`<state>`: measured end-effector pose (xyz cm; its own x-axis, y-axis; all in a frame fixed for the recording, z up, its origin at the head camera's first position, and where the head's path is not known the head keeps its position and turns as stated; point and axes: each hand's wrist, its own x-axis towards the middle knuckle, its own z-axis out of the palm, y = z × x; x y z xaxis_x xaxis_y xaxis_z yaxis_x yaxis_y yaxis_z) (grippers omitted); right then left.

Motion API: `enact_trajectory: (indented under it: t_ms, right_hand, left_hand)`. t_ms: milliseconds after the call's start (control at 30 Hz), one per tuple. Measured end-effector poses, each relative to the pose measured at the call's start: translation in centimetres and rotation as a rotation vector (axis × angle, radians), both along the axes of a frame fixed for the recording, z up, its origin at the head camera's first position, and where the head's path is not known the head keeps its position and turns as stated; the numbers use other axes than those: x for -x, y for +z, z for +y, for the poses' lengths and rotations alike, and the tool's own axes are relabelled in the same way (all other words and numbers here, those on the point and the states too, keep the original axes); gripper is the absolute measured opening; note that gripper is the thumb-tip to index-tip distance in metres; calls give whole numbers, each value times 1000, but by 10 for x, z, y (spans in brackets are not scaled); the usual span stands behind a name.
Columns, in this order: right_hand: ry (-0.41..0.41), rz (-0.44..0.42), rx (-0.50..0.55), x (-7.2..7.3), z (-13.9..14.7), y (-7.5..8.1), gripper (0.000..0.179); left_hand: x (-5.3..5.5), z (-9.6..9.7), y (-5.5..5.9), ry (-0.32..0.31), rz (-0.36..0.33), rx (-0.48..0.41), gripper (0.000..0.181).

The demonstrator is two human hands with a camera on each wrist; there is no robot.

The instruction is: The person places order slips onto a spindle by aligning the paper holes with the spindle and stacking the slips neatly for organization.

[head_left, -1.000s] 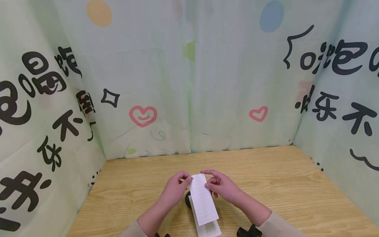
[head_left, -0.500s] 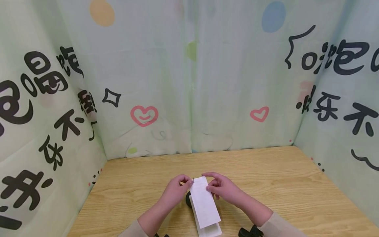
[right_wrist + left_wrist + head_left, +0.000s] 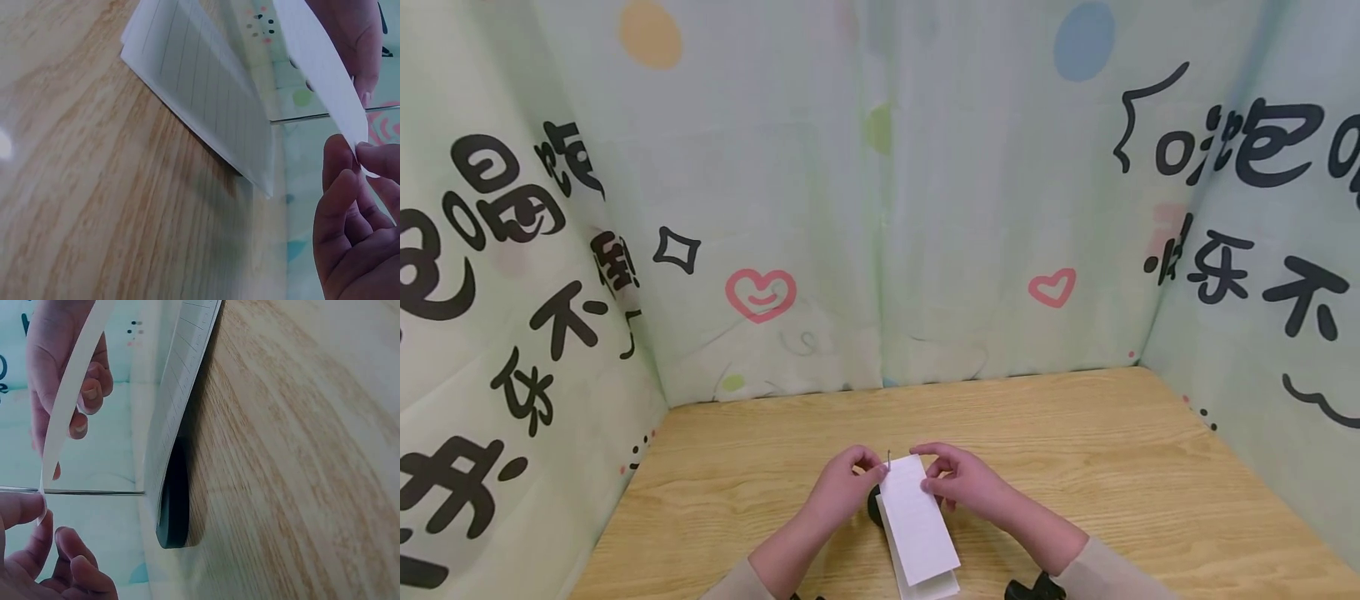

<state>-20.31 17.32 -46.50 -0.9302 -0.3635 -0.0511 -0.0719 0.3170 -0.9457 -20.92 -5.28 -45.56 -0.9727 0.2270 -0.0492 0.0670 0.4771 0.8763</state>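
Observation:
A paper spike has a black round base point(image 3: 175, 506) and a thin upright metal rod point(image 3: 100, 492). One or more lined white sheets point(image 3: 200, 81) lie low over the base. Above them is a white sheet of paper point(image 3: 917, 521), pierced near its far left corner by the rod, whose tip pokes out on top. My left hand point(image 3: 850, 483) pinches that corner beside the rod between thumb and finger. My right hand point(image 3: 966, 479) pinches the sheet's right edge, its index finger stretched along the far edge. In the head view the sheet hides most of the base.
The wooden table point(image 3: 760, 433) is bounded by a pale printed curtain point(image 3: 820, 208) at the back and on both sides. Black devices show near both wrists, one below the right forearm point(image 3: 1045, 529).
Both hands have lowered the upper sheet a little along the rod. More of the rod's tip now stands out above the paper. Both pinches are kept.

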Motion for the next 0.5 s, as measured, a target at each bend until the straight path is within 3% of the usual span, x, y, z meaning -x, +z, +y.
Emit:
enact_trajectory:
  t_ms: [500]
  right_hand:
    - [47, 1, 8, 1, 3, -18, 46]
  left_hand:
    - [3, -2, -15, -38, -10, 40, 14]
